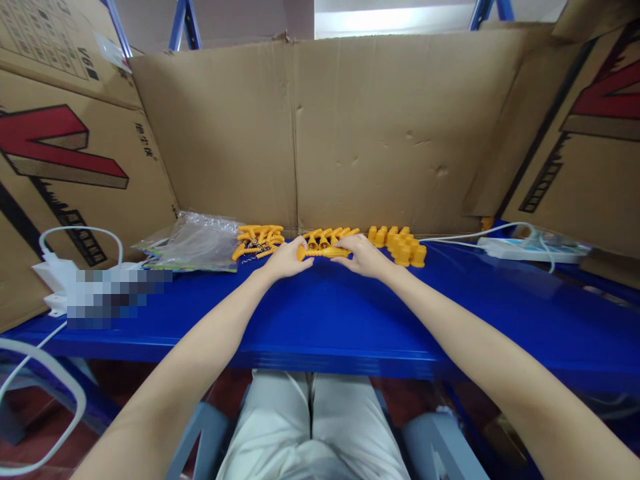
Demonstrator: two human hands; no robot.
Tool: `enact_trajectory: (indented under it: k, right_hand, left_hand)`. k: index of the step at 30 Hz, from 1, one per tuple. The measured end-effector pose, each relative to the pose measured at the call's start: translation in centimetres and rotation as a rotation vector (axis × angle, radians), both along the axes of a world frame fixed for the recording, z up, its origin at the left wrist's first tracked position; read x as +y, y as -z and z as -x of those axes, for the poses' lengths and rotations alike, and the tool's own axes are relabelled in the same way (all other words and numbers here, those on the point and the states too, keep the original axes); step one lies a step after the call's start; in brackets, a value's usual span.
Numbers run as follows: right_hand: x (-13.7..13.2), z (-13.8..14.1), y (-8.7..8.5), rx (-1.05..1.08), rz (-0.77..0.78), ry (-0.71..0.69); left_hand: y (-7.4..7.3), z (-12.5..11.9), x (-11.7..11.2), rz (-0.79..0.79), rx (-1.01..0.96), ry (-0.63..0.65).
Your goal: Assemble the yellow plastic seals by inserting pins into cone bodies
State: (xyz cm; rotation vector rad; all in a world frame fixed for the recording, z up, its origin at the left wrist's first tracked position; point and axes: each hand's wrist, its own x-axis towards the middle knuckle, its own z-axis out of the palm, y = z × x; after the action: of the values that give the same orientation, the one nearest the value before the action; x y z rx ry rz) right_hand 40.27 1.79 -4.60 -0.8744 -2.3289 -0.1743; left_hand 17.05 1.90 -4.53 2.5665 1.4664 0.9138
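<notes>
Between my hands lies a yellow ribbed plastic handle-like piece [326,253], held level just above or on the blue table [325,313]; which of the two I cannot tell. My left hand [287,259] pinches its left end with thumb and fingers. Its right end is in the curled fingers of my right hand [367,257]. Right behind it is a row of similar yellow pieces [333,235], some with dark round spots facing me. Beside my left hand sits a pile of yellow branched parts [259,235] with small dark bits among them. Yellow cup-shaped parts [407,250] stand right of my right hand.
Clear plastic bags [200,243] lie at the left. Cardboard sheets [390,133] wall the table's back and sides. A white power strip [530,248] with cables is at the right, and a white plug adapter [57,277] at the left. Grey chair arms [200,440] flank my legs.
</notes>
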Motion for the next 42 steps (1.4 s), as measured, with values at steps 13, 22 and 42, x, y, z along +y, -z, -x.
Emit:
enact_trajectory:
  k: [13, 22, 42]
  right_hand:
    - [0.5, 0.0, 0.0, 0.270, 0.539, -0.052]
    - [0.1, 0.3, -0.1, 0.119, 0.073, -0.012]
    - [-0.3, 0.2, -0.8, 0.389, 0.773, -0.085]
  left_hand:
    - [-0.1, -0.2, 0.1, -0.033, 0.032, -0.008]
    - [-0.3, -0.4, 0.0, 0.036, -0.053, 0.017]
    - [-0.4, -0.7, -0.5, -0.044, 0.043, 0.016]
